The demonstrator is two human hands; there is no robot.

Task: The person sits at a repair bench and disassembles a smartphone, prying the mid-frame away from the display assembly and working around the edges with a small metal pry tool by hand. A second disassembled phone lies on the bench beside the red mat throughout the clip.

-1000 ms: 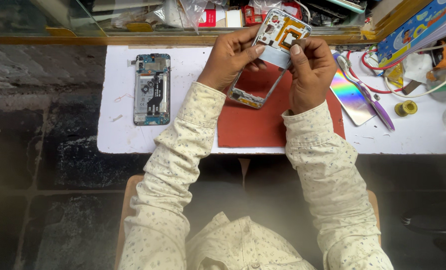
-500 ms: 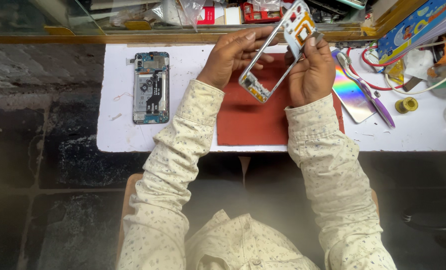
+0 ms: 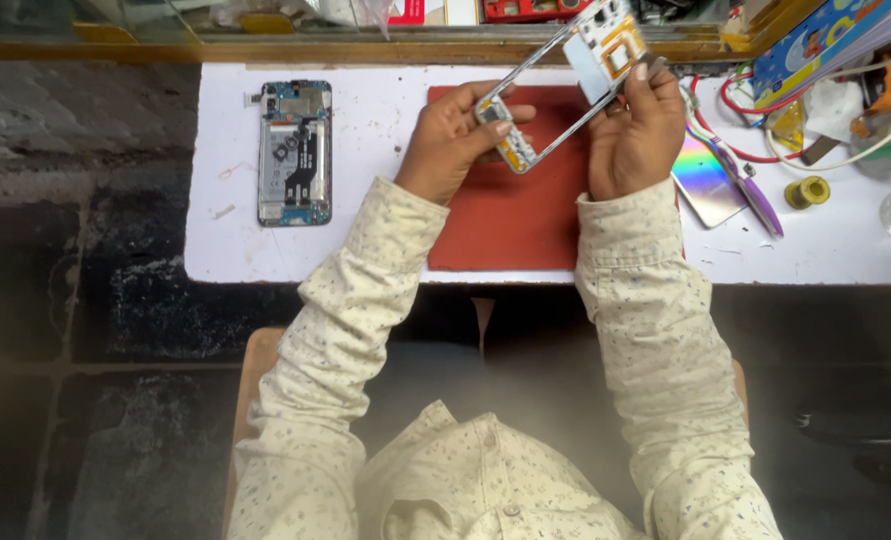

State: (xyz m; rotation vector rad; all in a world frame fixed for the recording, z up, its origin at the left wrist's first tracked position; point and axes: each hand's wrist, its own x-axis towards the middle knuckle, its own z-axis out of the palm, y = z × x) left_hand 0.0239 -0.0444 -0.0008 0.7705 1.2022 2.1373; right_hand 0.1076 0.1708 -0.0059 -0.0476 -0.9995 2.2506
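Both hands hold a thin phone frame (image 3: 564,82) tilted above a red work mat (image 3: 506,215). My left hand (image 3: 453,140) pinches the frame's lower end between thumb and fingers. My right hand (image 3: 638,135) grips the upper end, where a grey plate with an orange square part sits. The frame's middle is an empty opening. An opened phone body (image 3: 295,152) with exposed boards lies face up on the white table (image 3: 216,250), well to the left of my left hand.
An iridescent phone back cover (image 3: 708,178) and a purple tool (image 3: 749,188) lie right of the mat. Further right are a small yellow spool (image 3: 809,190), red and white wires (image 3: 766,150) and a blue box (image 3: 816,45). A cluttered shelf runs along the far edge.
The frame was lifted off the mat and tipped up on edge. My right hand rose toward the far side, and my left hand slid to the lower end.
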